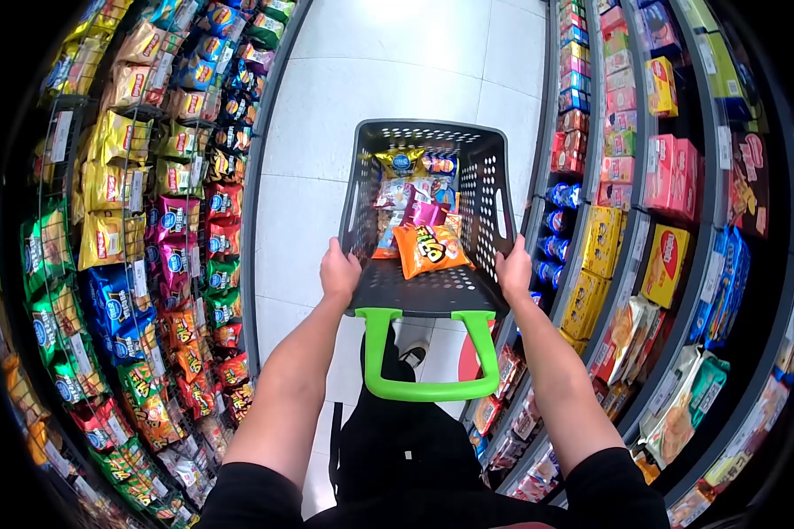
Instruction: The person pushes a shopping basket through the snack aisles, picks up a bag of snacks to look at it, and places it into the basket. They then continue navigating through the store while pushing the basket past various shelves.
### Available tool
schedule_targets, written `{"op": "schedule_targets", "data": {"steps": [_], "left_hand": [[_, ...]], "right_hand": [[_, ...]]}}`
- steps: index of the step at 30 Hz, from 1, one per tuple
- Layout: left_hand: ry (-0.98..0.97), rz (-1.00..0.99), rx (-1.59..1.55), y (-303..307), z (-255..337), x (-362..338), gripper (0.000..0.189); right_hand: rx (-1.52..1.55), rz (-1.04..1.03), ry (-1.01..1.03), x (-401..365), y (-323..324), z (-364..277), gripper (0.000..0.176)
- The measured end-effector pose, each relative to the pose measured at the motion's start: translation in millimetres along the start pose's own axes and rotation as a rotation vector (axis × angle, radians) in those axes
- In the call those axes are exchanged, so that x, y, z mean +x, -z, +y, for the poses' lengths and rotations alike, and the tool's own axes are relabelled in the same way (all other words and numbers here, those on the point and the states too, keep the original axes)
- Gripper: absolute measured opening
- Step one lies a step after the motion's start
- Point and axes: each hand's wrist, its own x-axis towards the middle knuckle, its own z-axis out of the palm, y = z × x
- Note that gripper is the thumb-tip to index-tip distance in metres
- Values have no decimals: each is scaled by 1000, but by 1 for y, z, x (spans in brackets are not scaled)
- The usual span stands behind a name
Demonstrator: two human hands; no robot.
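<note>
A dark grey perforated shopping basket [397,286] is in front of me, its green handle [432,391] on the side nearest my body. My left hand [339,271] is closed on the basket's left side, and my right hand [513,269] grips the opposite side below a slot in the wall. Inside lie several snack bags. An orange chip bag [432,250] rests on top, nearest me, with a purple bag [424,210] just behind it. Toward the far end are a yellow bag [400,161] and a small blue pack [439,165]. My fingertips are partly hidden by the basket.
Shelves of chip bags [119,185] line the left side of the aisle. Along the right stand shelves with boxed biscuits [666,256], yellow boxes [602,242] and blue packs [553,248]. Pale floor tiles [388,84] run between them, and my shoe [412,356] shows under the basket.
</note>
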Motion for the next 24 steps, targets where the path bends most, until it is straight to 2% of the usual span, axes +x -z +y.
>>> {"op": "schedule_targets", "data": {"steps": [6, 12, 17, 19, 22, 24], "left_hand": [[-16, 3, 8, 8, 36, 57, 23], [-31, -76, 52, 19, 78, 118, 26], [-77, -92, 49, 16, 106, 159, 29], [-83, -71, 11, 16, 116, 174, 22], [-77, -57, 9, 18, 137, 197, 22], [-175, -17, -38, 21, 145, 212, 24]], "right_hand": [[15, 35, -18, 48, 17, -35, 45], [85, 49, -51, 85, 32, -61, 46], [59, 66, -100, 123, 39, -69, 52], [41, 85, -111, 139, 37, -70, 59], [-7, 108, -125, 162, 42, -77, 59], [27, 134, -56, 178, 40, -75, 59]]}}
